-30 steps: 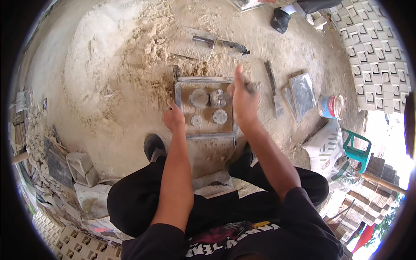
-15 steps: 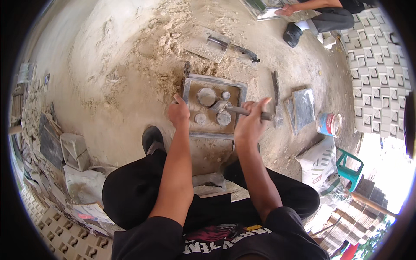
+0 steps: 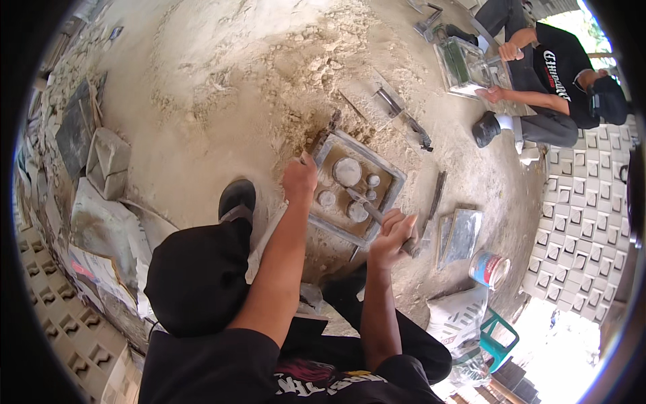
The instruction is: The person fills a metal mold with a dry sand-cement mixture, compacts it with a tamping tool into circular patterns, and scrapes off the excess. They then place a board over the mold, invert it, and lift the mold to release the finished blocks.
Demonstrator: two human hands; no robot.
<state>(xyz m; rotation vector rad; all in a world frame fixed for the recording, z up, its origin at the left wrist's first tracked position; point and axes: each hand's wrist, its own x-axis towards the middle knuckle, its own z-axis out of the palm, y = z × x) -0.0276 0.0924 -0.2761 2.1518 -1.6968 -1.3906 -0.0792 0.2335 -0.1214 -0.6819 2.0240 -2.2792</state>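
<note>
On the dusty ground before me lies a square metal mould [image 3: 370, 154] with a sandy bed and several pale round discs [image 3: 348, 172] of different sizes inside. My left hand [image 3: 299, 179] is closed at the mould's left side, its fingers partly hidden against the edge. A small trowel [image 3: 372, 211] is gripped by its handle in my right hand [image 3: 391, 237]. Its thin blade slants over the mould, with the tip among the discs.
Past the mould lie crumbled sandy material [image 3: 323, 54] and a flat plate with a handle [image 3: 404, 116]. To the right are grey slabs [image 3: 463, 234], a tin bucket [image 3: 488, 269], a white sack [image 3: 459, 316] and a green stool [image 3: 499, 340]. A co-worker [image 3: 562, 74] crouches at the upper right beside another mould.
The view has turned, so the mould now appears tilted and further right, with more of the co-worker showing. The trowel's blade now looks edge-on. Both hands keep their holds.
</note>
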